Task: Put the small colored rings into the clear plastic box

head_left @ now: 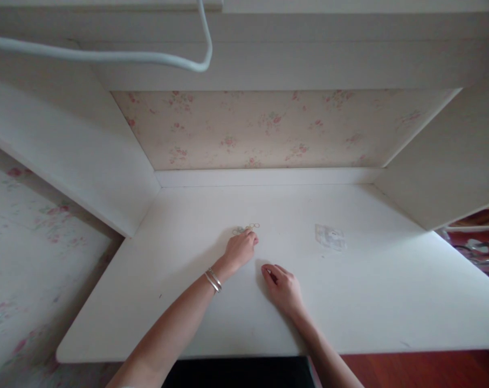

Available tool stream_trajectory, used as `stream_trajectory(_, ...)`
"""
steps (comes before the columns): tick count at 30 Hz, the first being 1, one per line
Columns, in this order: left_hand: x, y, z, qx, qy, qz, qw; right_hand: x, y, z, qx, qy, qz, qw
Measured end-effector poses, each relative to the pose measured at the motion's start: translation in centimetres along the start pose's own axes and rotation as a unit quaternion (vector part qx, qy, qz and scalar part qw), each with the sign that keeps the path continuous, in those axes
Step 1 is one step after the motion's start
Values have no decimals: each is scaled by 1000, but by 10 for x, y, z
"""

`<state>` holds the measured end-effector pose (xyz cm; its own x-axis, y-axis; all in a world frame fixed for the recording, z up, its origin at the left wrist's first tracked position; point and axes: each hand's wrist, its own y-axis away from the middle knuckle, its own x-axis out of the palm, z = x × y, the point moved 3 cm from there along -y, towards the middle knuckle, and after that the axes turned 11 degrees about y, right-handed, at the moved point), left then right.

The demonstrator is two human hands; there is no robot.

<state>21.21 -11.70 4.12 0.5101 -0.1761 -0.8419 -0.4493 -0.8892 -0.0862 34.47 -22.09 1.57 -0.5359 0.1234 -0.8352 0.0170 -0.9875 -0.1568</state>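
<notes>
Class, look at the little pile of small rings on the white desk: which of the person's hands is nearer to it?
Left. The left hand has its fingertips at the small rings; the right hand rests flat on the desk, nearer the person, apart from them.

Nothing readable showed near my fingers: no label, brand or number on the white desk [349, 302] or the floral wallpaper [268, 129].

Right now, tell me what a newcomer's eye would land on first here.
First, the two bare forearms reaching over the white desk: the left hand, silver bangles on its wrist, touches a cluster of small rings at mid-desk. The right hand rests flat just beside it. Behind, floral wallpaper fills the alcove, and a clear plastic bag lies to the right.
</notes>
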Motion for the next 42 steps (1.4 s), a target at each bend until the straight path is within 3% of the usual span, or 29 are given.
stream_trajectory(8, -36, 96, 34, -27, 88, -138, 986, 4, 4, -5, -15, -15, 8, 1000)
stream_trajectory(12, -36, 135, 55, -34, 70, -128, 989, 4, 6, -7, -15, -61, -15, 998)
stream_trajectory(15, -29, 149, 64, -23, 51, -115, 992, 4, 7, -8, -12, -69, -26, 997)
stream_trajectory(26, -22, 149, 67, -13, -1, -111, 994, 2, 8, -6, -2, -72, -22, 997)
stream_trajectory(32, -25, 154, 66, -34, 37, -141, 989, 2, 6, -6, 28, -81, 10, 996)
stream_trajectory(37, -31, 153, 65, -92, 32, -199, 975, 3, -21, -2, 7, -21, 62, 998)
stream_trajectory(42, -35, 146, 62, -117, 51, -177, 976, 11, -67, 5, -37, 110, 50, 992)
